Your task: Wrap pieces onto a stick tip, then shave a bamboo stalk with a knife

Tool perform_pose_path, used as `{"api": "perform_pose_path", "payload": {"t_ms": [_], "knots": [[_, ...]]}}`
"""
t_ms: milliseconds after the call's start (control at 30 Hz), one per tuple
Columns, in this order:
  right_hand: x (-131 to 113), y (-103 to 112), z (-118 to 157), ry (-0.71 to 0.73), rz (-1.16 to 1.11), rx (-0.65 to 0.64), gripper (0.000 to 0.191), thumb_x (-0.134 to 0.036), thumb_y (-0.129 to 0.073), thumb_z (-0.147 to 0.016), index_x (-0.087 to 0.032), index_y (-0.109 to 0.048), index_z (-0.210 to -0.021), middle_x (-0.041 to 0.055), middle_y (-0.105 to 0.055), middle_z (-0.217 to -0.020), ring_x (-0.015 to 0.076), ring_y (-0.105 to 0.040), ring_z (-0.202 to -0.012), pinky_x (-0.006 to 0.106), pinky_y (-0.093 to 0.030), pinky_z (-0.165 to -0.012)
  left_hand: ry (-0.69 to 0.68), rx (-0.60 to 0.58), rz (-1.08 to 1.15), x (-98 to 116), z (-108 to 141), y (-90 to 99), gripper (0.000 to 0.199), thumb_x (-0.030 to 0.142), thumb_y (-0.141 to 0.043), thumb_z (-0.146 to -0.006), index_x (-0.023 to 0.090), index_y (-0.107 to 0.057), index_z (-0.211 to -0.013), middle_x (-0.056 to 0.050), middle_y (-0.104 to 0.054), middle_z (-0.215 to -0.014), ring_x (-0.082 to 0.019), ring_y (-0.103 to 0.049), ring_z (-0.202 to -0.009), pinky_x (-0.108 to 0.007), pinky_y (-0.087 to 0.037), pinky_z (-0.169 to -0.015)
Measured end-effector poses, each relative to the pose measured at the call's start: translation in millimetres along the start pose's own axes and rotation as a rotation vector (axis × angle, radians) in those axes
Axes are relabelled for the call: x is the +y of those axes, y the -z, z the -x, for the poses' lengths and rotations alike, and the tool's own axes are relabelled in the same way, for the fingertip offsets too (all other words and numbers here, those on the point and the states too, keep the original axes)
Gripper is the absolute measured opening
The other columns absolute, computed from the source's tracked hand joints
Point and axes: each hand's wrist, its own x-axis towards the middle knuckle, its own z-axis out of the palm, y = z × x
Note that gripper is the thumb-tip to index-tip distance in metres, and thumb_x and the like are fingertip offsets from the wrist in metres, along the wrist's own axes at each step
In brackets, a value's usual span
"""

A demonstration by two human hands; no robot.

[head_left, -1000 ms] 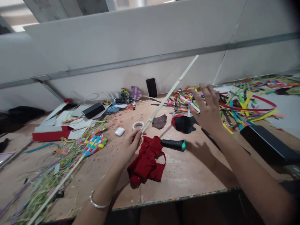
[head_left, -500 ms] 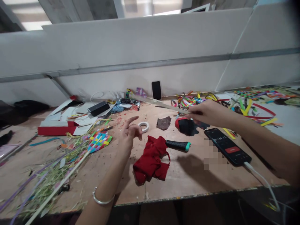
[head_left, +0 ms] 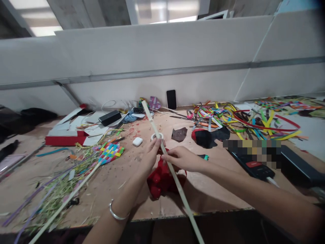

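Note:
A long, pale, flat bamboo-like strip (head_left: 181, 191) slants from the table's middle down past its front edge. My left hand (head_left: 150, 154) pinches it around the upper-middle part. Just below and to the right, my right hand (head_left: 186, 158) has its fingers closed on the same strip. Beneath both hands lies a crumpled red cloth (head_left: 157, 181), partly covered by the strip and my right hand. A white tape roll (head_left: 153, 136) peeks out behind my left fingertips. Only the teal end of a black-handled tool (head_left: 206, 157) shows beyond my right hand.
A woven multicoloured piece on a stick (head_left: 110, 153) lies left among plant shreds. A white case (head_left: 137, 141), brown scrap (head_left: 179, 134) and black-red scrap (head_left: 209, 138) lie farther back. Coloured strips (head_left: 228, 117) fill the back right. A cabled phone (head_left: 250, 161) lies right; another phone (head_left: 171, 99) leans on the wall.
My right hand has brought the strip from the back right to the middle, turning it lengthwise. My left hand, earlier free with its index finger extended, has closed on it. The white case has come into view.

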Motion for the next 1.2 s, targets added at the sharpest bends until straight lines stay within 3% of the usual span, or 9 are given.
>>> {"api": "perform_pose_path", "payload": {"t_ms": [67, 233, 400, 500, 633, 767, 900, 1100, 1200], "knots": [[9.3, 23.2, -10.8, 0.061, 0.273, 0.139, 0.042, -0.054, -0.044, -0.078, -0.016, -0.061, -0.07, 0.0033, -0.064, -0.067, 0.0124, -0.058, -0.061, 0.02, -0.039, -0.055, -0.031, 0.039, 0.011, 0.8, -4.6, 4.3, 0.04, 0.054, -0.045, -0.077, 0.015, -0.043, -0.07, 0.006, -0.041, -0.058, -0.002, -0.043, -0.045, -0.015, -0.034, -0.043], [55.3, 86.9, -39.9, -0.197, 0.8, 0.607, 0.039, -0.039, -0.046, -0.081, -0.008, -0.057, -0.102, 0.0186, -0.056, -0.108, 0.0234, -0.052, -0.102, 0.03, -0.037, -0.085, -0.042, -0.004, -0.042, 0.0, -8.5, 8.7, 0.04, 0.054, -0.039, -0.08, 0.017, -0.035, -0.065, 0.008, -0.034, -0.051, -0.001, -0.027, -0.033, -0.014, -0.019, -0.033], [86.1, 101.2, -55.0, -0.286, 0.718, 0.645, 0.031, -0.036, -0.057, -0.072, -0.008, -0.059, -0.084, 0.0192, -0.058, -0.096, 0.026, -0.052, -0.099, 0.033, -0.037, -0.086, -0.049, -0.104, -0.182, -9.1, -1.4, -1.1, 0.037, 0.048, -0.039, -0.083, 0.016, -0.038, -0.065, 0.008, -0.033, -0.043, -0.002, -0.03, -0.037, -0.014, -0.021, -0.038], [87.9, 98.7, -58.8, -0.246, 0.593, 0.684, 0.017, -0.027, -0.055, -0.071, -0.011, -0.057, -0.075, 0.0126, -0.061, -0.086, 0.0212, -0.055, -0.091, 0.03, -0.04, -0.082, -0.052, -0.128, -0.26, -12.0, 1.5, -4.6, 0.037, 0.046, -0.039, -0.084, 0.015, -0.038, -0.064, 0.007, -0.035, -0.045, -0.002, -0.032, -0.04, -0.015, -0.024, -0.042], [77.5, 86.0, -52.0, -0.181, 0.314, 0.798, 0.026, -0.035, -0.035, -0.083, -0.016, -0.048, -0.096, 0.0071, -0.06, -0.094, 0.0129, -0.059, -0.082, 0.025, -0.047, -0.072, -0.059, -0.138, -0.335, -13.0, 5.0, -7.5, 0.037, 0.046, -0.038, -0.085, 0.015, -0.04, -0.064, 0.006, -0.037, -0.048, -0.003, -0.034, -0.045, -0.016, -0.026, -0.047], [49.4, 65.1, -28.0, -0.003, -0.61, 0.81, 0.025, -0.038, -0.051, -0.077, -0.024, -0.045, -0.097, -0.0023, -0.061, -0.087, 0.0092, -0.061, -0.065, 0.026, -0.052, -0.065, -0.069, -0.203, -0.511, -16.2, 9.4, -13.8, 0.039, 0.045, -0.033, -0.086, 0.015, -0.041, -0.063, 0.005, -0.041, -0.053, -0.005, -0.039, -0.051, -0.018, -0.029, -0.052], [27.9, 58.0, -5.7, 0.05, -1.111, 0.614, 0.037, -0.054, -0.044, -0.079, -0.022, -0.055, -0.093, 0.0014, -0.065, -0.086, 0.0136, -0.064, -0.074, 0.029, -0.054, -0.069, -0.025, -0.271, -0.599, -20.5, 12.5, -19.6, 0.04, 0.046, -0.028, -0.087, 0.015, -0.04, -0.064, 0.005, -0.042, -0.054, -0.006, -0.039, -0.051, -0.019, -0.028, -0.052], [43.0, 57.5, 0.3, 0.04, -1.202, 0.523, 0.018, -0.04, -0.059, -0.074, -0.022, -0.06, -0.079, -0.004, -0.066, -0.076, 0.0071, -0.063, -0.072, 0.019, -0.053, -0.075, 0.035, -0.295, -0.57, -20.9, 14.6, -20.5, 0.039, 0.047, -0.03, -0.086, 0.015, -0.044, -0.069, 0.004, -0.043, -0.055, -0.005, -0.039, -0.051, -0.018, -0.029, -0.051], [47.2, 53.2, -1.2, 0.057, -1.153, 0.482, 0.022, -0.032, -0.07, -0.064, -0.021, -0.063, -0.081, -0.0028, -0.066, -0.082, 0.0064, -0.062, -0.075, 0.015, -0.052, -0.073, 0.052, -0.292, -0.558, -20.0, 14.8, -19.8, 0.039, 0.047, -0.03, -0.086, 0.015, -0.042, -0.067, 0.005, -0.041, -0.052, -0.005, -0.037, -0.048, -0.017, -0.028, -0.049]]}}
